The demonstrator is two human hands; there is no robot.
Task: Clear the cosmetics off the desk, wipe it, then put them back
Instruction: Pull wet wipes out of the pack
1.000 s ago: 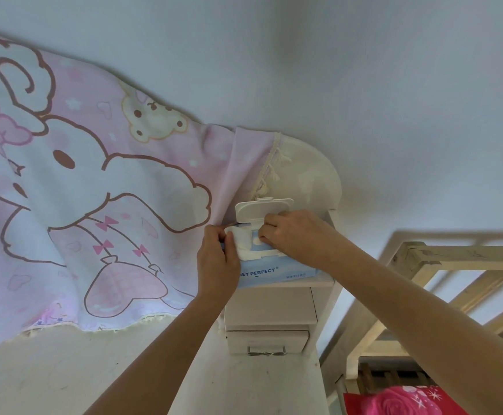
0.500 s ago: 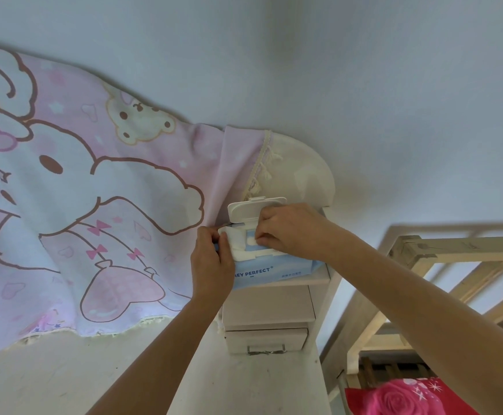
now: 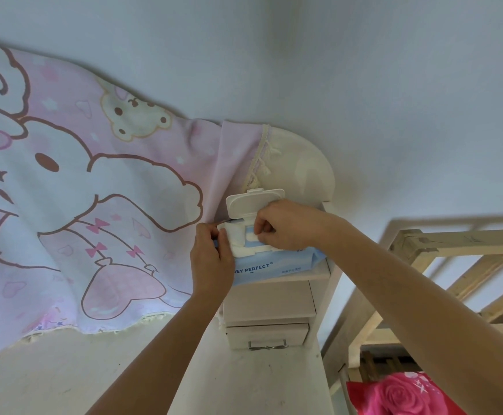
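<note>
Pale blue wall fills most of the view, with a big pink cartoon cloth draped across the left side and hanging down to the white worktop. At the back right of the worktop there's a small white shelf unit with a little drawer at the bottom that has a metal pull. The blue wipes pack sits on the upper shelf of that unit with its white lid flipped up and open. The left hand is wrapped round the left end of the pack, fingers curled, thumb up by the opening. The right hand comes in from the right and pinches a white wipe right at the opening, fingertips pressed together on it. Off to the right is a pale wooden bed frame, and a red fabric with a pink rose print shows in the bottom corner.
</note>
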